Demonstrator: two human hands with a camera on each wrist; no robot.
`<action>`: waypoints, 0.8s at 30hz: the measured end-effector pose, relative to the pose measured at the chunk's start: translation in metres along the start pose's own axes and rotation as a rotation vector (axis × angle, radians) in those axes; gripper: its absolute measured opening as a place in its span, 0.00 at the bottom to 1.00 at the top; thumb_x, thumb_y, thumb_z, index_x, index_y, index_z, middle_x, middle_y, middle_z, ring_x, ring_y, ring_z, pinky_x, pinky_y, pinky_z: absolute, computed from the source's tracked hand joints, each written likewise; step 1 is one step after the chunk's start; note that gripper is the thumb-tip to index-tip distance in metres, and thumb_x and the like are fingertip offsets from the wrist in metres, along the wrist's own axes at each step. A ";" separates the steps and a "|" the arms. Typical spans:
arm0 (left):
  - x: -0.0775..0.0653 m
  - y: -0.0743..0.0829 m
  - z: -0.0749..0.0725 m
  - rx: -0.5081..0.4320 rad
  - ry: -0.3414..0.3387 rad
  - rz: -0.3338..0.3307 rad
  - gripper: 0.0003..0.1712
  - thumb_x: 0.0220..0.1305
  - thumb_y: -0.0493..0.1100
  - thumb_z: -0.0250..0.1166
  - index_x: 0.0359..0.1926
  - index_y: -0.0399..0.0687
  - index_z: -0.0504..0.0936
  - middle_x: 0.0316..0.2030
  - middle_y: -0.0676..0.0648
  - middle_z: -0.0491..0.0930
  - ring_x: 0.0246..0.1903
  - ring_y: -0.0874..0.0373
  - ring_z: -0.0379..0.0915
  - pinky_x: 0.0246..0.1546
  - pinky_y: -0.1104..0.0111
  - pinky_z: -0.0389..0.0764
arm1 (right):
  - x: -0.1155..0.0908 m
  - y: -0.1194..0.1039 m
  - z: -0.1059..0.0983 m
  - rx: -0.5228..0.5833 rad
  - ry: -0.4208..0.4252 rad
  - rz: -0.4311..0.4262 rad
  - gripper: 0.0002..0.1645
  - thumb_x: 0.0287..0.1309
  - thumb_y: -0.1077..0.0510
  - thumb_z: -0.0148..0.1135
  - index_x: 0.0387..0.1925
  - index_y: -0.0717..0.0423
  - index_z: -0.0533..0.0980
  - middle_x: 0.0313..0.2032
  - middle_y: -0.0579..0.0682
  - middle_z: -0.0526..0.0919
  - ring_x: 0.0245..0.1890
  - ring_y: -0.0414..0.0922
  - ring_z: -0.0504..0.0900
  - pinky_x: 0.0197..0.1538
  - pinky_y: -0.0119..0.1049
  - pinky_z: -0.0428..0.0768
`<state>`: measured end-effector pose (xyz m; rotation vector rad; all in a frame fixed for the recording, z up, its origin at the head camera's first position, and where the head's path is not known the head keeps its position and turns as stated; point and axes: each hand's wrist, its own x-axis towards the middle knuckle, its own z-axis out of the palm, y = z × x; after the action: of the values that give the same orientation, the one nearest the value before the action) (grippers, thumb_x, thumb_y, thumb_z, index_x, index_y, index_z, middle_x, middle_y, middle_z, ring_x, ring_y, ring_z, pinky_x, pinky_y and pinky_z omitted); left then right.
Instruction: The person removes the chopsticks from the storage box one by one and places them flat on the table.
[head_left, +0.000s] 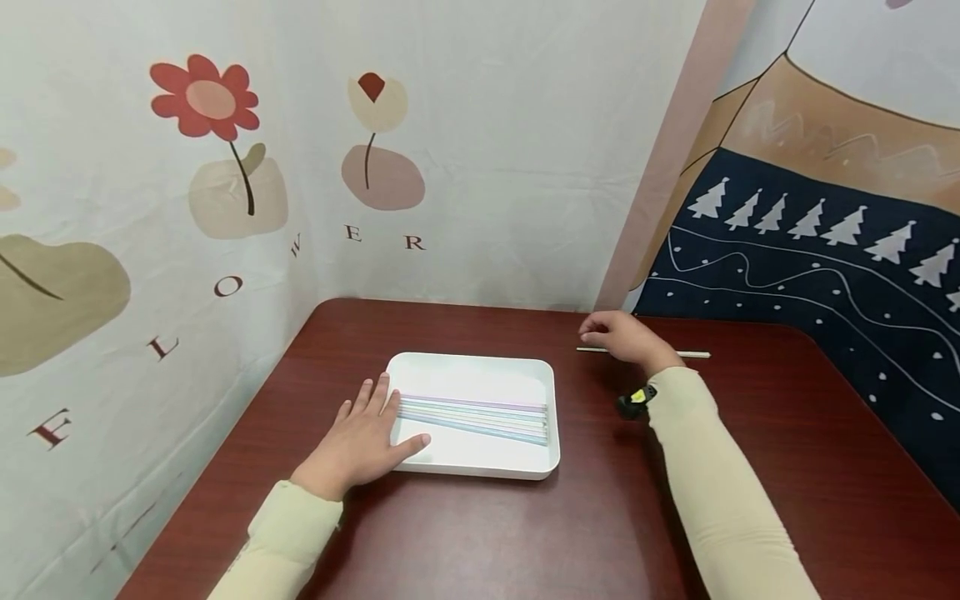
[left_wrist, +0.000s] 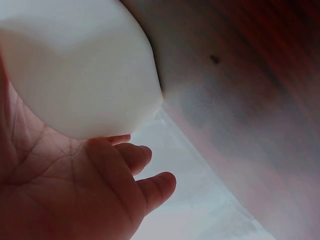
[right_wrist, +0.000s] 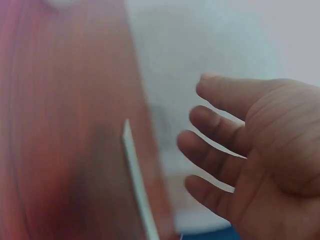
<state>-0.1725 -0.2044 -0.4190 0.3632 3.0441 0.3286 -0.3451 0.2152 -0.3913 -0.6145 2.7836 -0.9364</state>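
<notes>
A white rectangular tray point(head_left: 465, 460) holds several thin pastel straws point(head_left: 474, 414), lying side by side in purple, blue and pale tones. My left hand point(head_left: 356, 446) rests over the tray's left side, fingers spread along the edge and thumb reaching over the inside. In the left wrist view the tray's rounded corner point(left_wrist: 90, 90) sits against the palm. One pale straw point(head_left: 693, 355) lies on the table to the right of the tray. Above it hovers my right hand point(head_left: 630, 342), fingers loosely bent; in the right wrist view a gap shows between its fingers and the slant-tipped straw point(right_wrist: 136, 180).
The dark red-brown table point(head_left: 495, 533) ends at a white curtain point(head_left: 495, 167) printed with flowers and letters. At the right hangs a navy cloth point(head_left: 787, 275) with white trees. A black wrist device point(head_left: 636, 402) is on the right wrist.
</notes>
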 end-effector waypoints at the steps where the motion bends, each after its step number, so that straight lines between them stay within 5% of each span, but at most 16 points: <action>1: 0.000 0.000 0.000 0.000 -0.002 -0.002 0.59 0.64 0.77 0.48 0.72 0.29 0.59 0.76 0.31 0.43 0.74 0.31 0.37 0.66 0.35 0.49 | 0.002 -0.010 0.004 0.011 -0.015 -0.010 0.10 0.69 0.57 0.59 0.46 0.57 0.81 0.42 0.51 0.82 0.43 0.50 0.75 0.49 0.47 0.74; 12: 0.001 -0.003 0.001 -0.008 0.003 -0.003 0.62 0.62 0.80 0.46 0.73 0.29 0.59 0.76 0.31 0.42 0.74 0.31 0.37 0.66 0.35 0.48 | 0.024 -0.110 0.061 0.000 -0.231 -0.210 0.07 0.68 0.58 0.61 0.45 0.53 0.81 0.39 0.43 0.82 0.40 0.44 0.76 0.46 0.40 0.76; 24: 0.001 0.000 0.000 -0.005 -0.017 -0.007 0.64 0.61 0.82 0.43 0.72 0.29 0.59 0.76 0.31 0.42 0.74 0.31 0.37 0.66 0.35 0.49 | 0.040 -0.129 0.124 0.047 -0.283 -0.200 0.03 0.66 0.58 0.64 0.39 0.46 0.81 0.33 0.41 0.80 0.35 0.40 0.75 0.40 0.33 0.75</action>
<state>-0.1736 -0.2043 -0.4187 0.3528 3.0271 0.3314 -0.3062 0.0374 -0.4118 -0.9518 2.4775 -0.8685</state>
